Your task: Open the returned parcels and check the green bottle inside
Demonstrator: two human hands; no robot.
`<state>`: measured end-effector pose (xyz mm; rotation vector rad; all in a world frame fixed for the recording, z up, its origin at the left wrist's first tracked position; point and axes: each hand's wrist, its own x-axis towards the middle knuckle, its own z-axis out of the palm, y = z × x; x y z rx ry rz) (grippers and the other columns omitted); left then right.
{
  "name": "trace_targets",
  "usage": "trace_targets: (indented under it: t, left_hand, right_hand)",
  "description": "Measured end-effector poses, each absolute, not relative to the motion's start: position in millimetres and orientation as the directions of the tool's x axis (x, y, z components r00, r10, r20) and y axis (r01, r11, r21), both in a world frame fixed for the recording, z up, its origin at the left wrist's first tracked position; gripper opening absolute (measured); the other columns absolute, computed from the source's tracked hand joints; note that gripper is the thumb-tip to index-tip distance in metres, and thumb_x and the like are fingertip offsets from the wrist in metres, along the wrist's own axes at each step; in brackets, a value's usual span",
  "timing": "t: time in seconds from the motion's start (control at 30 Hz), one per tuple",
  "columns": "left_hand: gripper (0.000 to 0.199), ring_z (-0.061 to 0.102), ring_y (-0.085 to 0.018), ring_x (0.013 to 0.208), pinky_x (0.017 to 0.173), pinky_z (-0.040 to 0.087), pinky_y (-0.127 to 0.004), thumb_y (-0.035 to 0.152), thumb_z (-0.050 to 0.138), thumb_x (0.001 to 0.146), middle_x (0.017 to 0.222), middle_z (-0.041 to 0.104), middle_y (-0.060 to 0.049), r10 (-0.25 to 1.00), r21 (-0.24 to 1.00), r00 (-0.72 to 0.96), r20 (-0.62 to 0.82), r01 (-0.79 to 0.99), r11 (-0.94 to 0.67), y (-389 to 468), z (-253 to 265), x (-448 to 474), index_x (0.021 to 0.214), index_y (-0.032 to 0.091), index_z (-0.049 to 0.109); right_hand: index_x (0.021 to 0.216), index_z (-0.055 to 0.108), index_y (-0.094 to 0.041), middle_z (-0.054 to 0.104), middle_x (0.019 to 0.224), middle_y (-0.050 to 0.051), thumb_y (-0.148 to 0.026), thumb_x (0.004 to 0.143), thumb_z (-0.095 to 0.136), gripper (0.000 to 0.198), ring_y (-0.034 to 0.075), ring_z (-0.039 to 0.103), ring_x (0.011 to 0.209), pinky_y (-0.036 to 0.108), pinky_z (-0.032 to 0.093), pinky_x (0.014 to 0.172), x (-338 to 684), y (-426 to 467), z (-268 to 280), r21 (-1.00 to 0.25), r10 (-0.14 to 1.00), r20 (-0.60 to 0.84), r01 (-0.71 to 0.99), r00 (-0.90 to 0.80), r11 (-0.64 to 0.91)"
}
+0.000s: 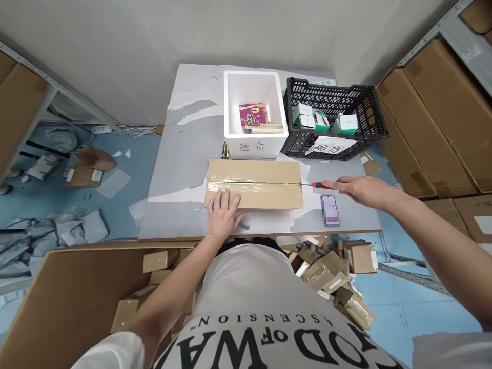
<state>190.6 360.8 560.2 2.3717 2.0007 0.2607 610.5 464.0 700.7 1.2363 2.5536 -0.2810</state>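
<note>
A long taped cardboard box [253,195] lies flat before me on the table, its lengthwise seam running under clear tape. My left hand [223,212] rests on the box's near left part, fingers spread over the top and near edge. Off the right end, my right hand [355,189] is closed around the red-and-black handle of a thin-shafted tool that looks like a screwdriver [318,185]. Its tip meets the box's right end at the seam. Below the right hand lies a phone [329,210] with a lit screen.
Behind the box stand a white foam box [255,146] holding books and a black plastic crate [336,146] with green-and-white cartons. A yellow-and-black object [225,150] lies by the foam box. Opened cartons [326,269] pile below the table [172,177]; shelving flanks both sides.
</note>
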Motion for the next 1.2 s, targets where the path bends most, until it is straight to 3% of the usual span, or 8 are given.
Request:
trace_targets:
  t: [0.1, 0.2, 0.3, 0.4, 0.57, 1.0, 1.2]
  left_hand:
    - [0.064, 0.026, -0.038, 0.139, 0.106, 0.022, -0.054, 0.056, 0.053, 0.083, 0.151, 0.035, -0.017, 0.98, 0.137, 0.165, 0.113, 0.974, -0.18, 365.1, 562.7, 189.7, 0.138, 0.025, 0.047]
    - [0.066, 0.031, -0.039, 0.135, 0.103, 0.024, -0.053, 0.064, 0.05, 0.081, 0.146, 0.04, -0.018, 0.976, 0.132, 0.17, 0.137, 0.973, -0.188, 370.8, 567.8, 188.4, 0.132, 0.023, 0.052]
    - [0.076, 0.039, -0.039, 0.126, 0.101, 0.026, -0.052, 0.074, 0.047, 0.075, 0.138, 0.047, -0.019, 0.972, 0.113, 0.181, 0.149, 0.974, -0.199, 379.0, 575.5, 186.6, 0.129, 0.02, 0.055]
    - [0.089, 0.044, -0.038, 0.119, 0.1, 0.026, -0.052, 0.082, 0.046, 0.068, 0.131, 0.051, -0.021, 0.971, 0.111, 0.177, 0.158, 0.974, -0.196, 389.7, 582.0, 184.7, 0.128, 0.018, 0.054]
    - [0.093, 0.037, -0.039, 0.129, 0.107, 0.018, -0.052, 0.082, 0.046, 0.068, 0.141, 0.043, -0.021, 0.955, 0.093, 0.225, 0.192, 0.965, -0.246, 399.5, 581.8, 182.9, 0.134, 0.017, 0.048]
    - [0.085, 0.039, -0.037, 0.13, 0.108, 0.02, -0.051, 0.075, 0.049, 0.073, 0.143, 0.043, -0.02, 0.955, 0.128, 0.216, 0.203, 0.961, -0.244, 391.5, 572.9, 182.3, 0.136, 0.018, 0.047]
    - [0.098, 0.016, -0.046, 0.141, 0.107, 0.013, -0.062, 0.081, 0.046, 0.07, 0.153, 0.028, -0.021, 0.972, 0.114, 0.182, 0.148, 0.973, -0.2, 391.9, 581.4, 190.3, 0.145, 0.018, 0.036]
  right_hand:
    - [0.143, 0.042, -0.033, 0.068, 0.102, 0.008, -0.024, 0.09, 0.04, 0.054, 0.018, 0.06, 0.067, 0.028, 0.042, 0.055, 635.6, 443.9, 694.4, -0.191, 0.821, -0.247, 0.857, -0.514, 0.479]
    - [0.146, 0.037, -0.024, 0.068, 0.096, 0.008, -0.039, 0.092, 0.043, 0.057, 0.015, 0.058, 0.059, 0.03, 0.049, 0.057, 635.7, 417.9, 668.3, -0.526, 0.923, -0.217, 0.835, -0.317, 0.163]
    - [0.148, 0.033, -0.019, 0.067, 0.09, 0.007, -0.05, 0.088, 0.048, 0.069, 0.012, 0.053, 0.051, 0.028, 0.049, 0.049, 607.4, 397.3, 628.2, -0.77, 0.964, -0.249, 0.624, -0.096, -0.137]
    - [0.15, 0.027, -0.018, 0.066, 0.091, 0.007, -0.055, 0.084, 0.052, 0.079, 0.01, 0.051, 0.048, 0.026, 0.046, 0.042, 573.5, 388.4, 594.8, -0.888, 0.958, -0.287, 0.379, -0.013, -0.261]
    - [0.149, 0.028, -0.023, 0.065, 0.101, 0.008, -0.056, 0.082, 0.056, 0.08, 0.008, 0.052, 0.049, 0.024, 0.046, 0.04, 552.7, 388.0, 577.5, -0.936, 0.96, -0.28, 0.225, -0.011, -0.271]
    - [0.149, 0.028, -0.024, 0.064, 0.094, 0.005, -0.054, 0.082, 0.057, 0.079, 0.007, 0.05, 0.047, 0.022, 0.042, 0.038, 553.8, 389.8, 584.2, -0.93, 0.948, -0.316, 0.21, -0.039, -0.301]
    - [0.147, 0.034, -0.022, 0.062, 0.083, 0.002, -0.051, 0.082, 0.058, 0.076, 0.007, 0.047, 0.044, 0.022, 0.042, 0.038, 557.6, 392.2, 602.3, -0.903, 0.929, -0.366, 0.267, -0.061, -0.338]
